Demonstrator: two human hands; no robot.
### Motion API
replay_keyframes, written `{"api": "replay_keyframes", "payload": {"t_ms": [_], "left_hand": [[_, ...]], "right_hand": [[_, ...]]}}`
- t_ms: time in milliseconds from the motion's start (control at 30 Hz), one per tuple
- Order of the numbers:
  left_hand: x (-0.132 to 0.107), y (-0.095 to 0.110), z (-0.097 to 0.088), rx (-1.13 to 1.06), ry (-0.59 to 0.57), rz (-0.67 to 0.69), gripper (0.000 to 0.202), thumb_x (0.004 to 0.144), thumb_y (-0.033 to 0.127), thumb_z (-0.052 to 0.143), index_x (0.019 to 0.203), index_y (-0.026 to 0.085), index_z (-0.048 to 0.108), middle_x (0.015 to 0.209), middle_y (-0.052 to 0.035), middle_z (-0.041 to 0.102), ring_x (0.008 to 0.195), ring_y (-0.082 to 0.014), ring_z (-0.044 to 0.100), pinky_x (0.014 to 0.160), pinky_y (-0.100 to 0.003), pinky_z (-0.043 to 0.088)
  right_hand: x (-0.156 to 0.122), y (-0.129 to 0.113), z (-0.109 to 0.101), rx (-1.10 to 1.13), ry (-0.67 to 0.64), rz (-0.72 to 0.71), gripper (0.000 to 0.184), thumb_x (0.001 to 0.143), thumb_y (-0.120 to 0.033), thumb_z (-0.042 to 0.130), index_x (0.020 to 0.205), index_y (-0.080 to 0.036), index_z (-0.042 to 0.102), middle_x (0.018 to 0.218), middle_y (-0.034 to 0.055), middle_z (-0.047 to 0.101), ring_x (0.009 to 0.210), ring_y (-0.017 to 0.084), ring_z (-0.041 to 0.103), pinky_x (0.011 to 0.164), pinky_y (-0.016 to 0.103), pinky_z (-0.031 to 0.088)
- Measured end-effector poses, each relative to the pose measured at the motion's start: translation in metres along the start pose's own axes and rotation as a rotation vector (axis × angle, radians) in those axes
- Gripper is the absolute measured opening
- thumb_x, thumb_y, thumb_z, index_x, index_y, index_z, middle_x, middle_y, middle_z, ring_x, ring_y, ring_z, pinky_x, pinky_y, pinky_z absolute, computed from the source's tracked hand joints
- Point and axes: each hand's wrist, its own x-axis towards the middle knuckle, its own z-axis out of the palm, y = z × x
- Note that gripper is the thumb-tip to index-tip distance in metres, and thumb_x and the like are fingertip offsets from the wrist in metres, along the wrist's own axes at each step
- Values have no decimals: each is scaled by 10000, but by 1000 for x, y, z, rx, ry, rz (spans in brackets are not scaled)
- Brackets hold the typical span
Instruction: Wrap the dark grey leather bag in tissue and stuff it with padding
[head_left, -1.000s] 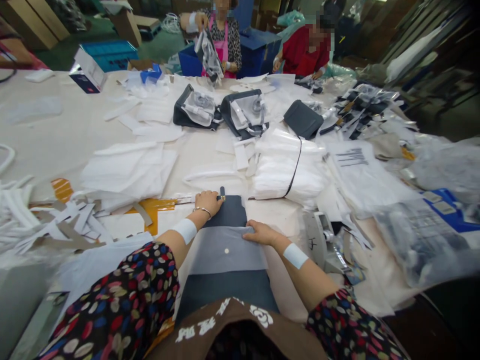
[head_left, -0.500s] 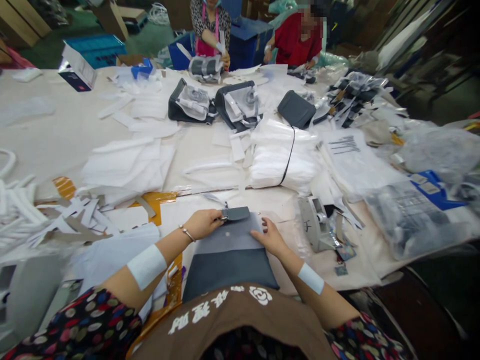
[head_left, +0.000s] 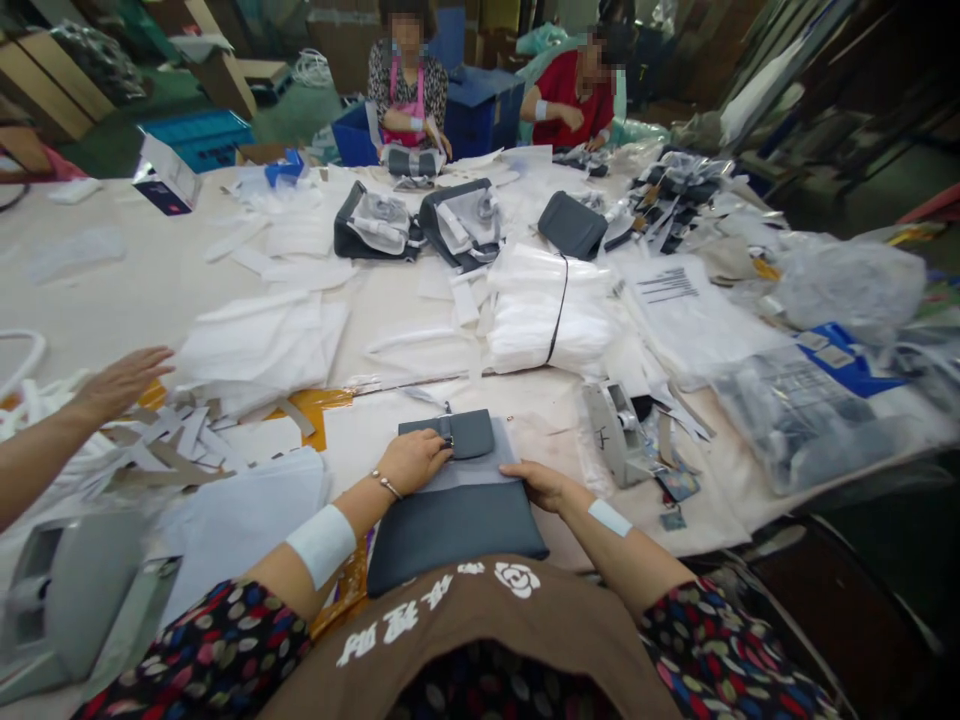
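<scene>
A dark grey bag (head_left: pixel 457 520) lies flat at the table's near edge, just in front of my brown apron. Its front flap (head_left: pixel 465 435) is folded down over a lighter grey sheet (head_left: pixel 480 475). My left hand (head_left: pixel 412 460) rests on the flap's left end by its small metal clasp, fingers curled and pressed on it. My right hand (head_left: pixel 544 485) lies on the bag's right edge, fingers closed against the sheet. Both wrists wear white bands.
Another person's open hand (head_left: pixel 120 380) reaches in from the left over cardboard strips (head_left: pixel 165 440). A tape dispenser (head_left: pixel 611 435) stands right of the bag. White cloth stacks (head_left: pixel 551 320), more grey bags (head_left: pixel 461 220) and plastic packets (head_left: pixel 795 420) cover the table. Two people sit at the far side.
The flap has come down further over the bag. The bag has slid closer to me. Another person's hand has come into view at the left.
</scene>
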Motion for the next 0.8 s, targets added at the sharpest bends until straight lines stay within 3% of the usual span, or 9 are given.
{"api": "replay_keyframes", "payload": {"t_ms": [200, 400, 567, 800], "left_hand": [[-8, -9, 2, -221, 47, -84, 447, 958, 441, 274, 920, 209, 654, 1003, -42, 628, 897, -147, 581, 815, -248, 442], [-22, -24, 2, -527, 125, -106, 431, 936, 446, 321, 926, 186, 663, 988, -51, 632, 941, -161, 565, 886, -255, 410], [-35, -29, 9, -608, 154, -232, 430, 901, 472, 366, 878, 170, 671, 810, -42, 615, 820, -172, 559, 779, -262, 420], [-38, -26, 16, -686, 212, -364, 407, 864, 474, 413, 800, 160, 664, 703, -32, 594, 707, -164, 523, 660, -256, 388]], "right_hand": [[-3, -7, 21, 103, -47, -150, 548, 656, -284, 702, 1172, -179, 552, 1048, 79, 682, 876, 235, 655, 844, 381, 507], [-12, -37, 61, -8, 73, -295, 451, 630, -283, 739, 1045, -159, 615, 935, 39, 700, 786, 186, 642, 729, 281, 509], [-16, -50, 86, 46, 25, -170, 386, 655, -251, 728, 1014, -145, 636, 897, 62, 705, 724, 181, 649, 685, 283, 529], [-4, -50, 81, -15, 127, 67, 298, 684, -204, 693, 951, -83, 639, 736, 91, 696, 570, 189, 639, 600, 332, 552]]}}
